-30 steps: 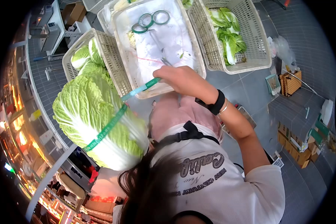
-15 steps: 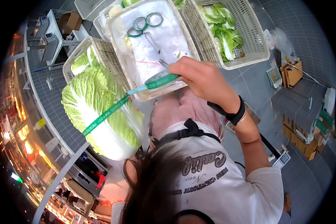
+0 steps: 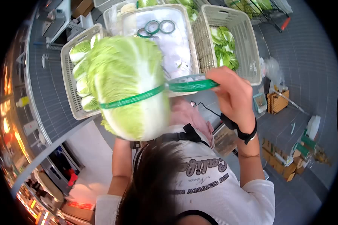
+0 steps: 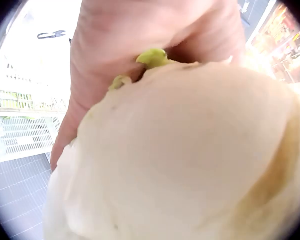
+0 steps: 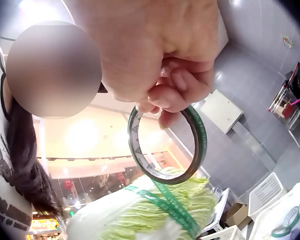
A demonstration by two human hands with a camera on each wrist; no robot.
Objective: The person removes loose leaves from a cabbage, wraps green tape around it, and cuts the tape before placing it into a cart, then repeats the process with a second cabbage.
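A large napa cabbage (image 3: 127, 71) is held up in front of the person's body, a green printed tape band (image 3: 133, 99) running across its middle. The left hand (image 4: 140, 37) grips its pale base; in the head view the cabbage hides that hand, and only the forearm shows. To the right, the right hand (image 3: 232, 92) pinches a roll of green tape (image 5: 202, 145) at its rim between thumb and fingers. From this roll, a strip joins the band on the cabbage, the roll being close to the cabbage's side.
Behind the cabbage stands a white tray (image 3: 194, 48) with several tape rolls (image 3: 152, 21) and scissors (image 4: 51, 34). A left crate (image 3: 66, 90) holds more cabbages (image 3: 84, 88); a right crate (image 3: 254, 56) holds leafy greens (image 3: 225, 45). Cardboard boxes (image 3: 274, 155) sit on the floor at right.
The cabbage has moved right and up in the head view, now overlapping the tray, and turned more upright. My right hand has shifted right and down with the tape roll.
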